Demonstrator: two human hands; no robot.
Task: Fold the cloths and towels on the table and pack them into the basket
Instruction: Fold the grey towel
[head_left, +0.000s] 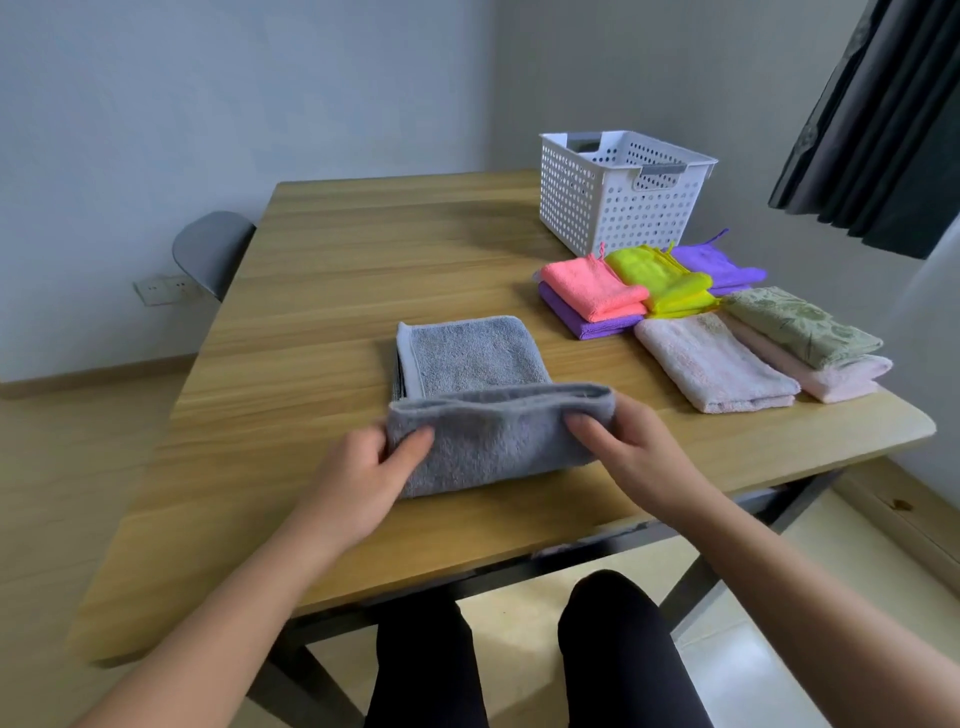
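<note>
The grey towel (483, 405) lies on the wooden worktop (322, 291), well in front of the white perforated basket (618, 192) and to its left. It is a thick terry towel with a paler woven band along its left edge. Its near half is rolled up into a soft, rounded fold, while its far half lies flat toward the basket. The left hand (363, 478) grips the fold's left end and the right hand (634, 452) grips its right end. On each hand the fingers (410, 441) are clamped on the cloth, the thumb on top and the rest tucked out of sight beneath. Just in front of the basket sit folded cloths: a coral-pink cloth (592, 288) on top of a purple cloth (587, 325), a yellow-green cloth (660, 280) beside them, and a second purple cloth (717, 265) to the right. Nearer than these, still in front of the basket, lie a folded pale pink towel (711, 364) and a green patterned towel (800, 327) resting on another pale pink towel (841, 379).
</note>
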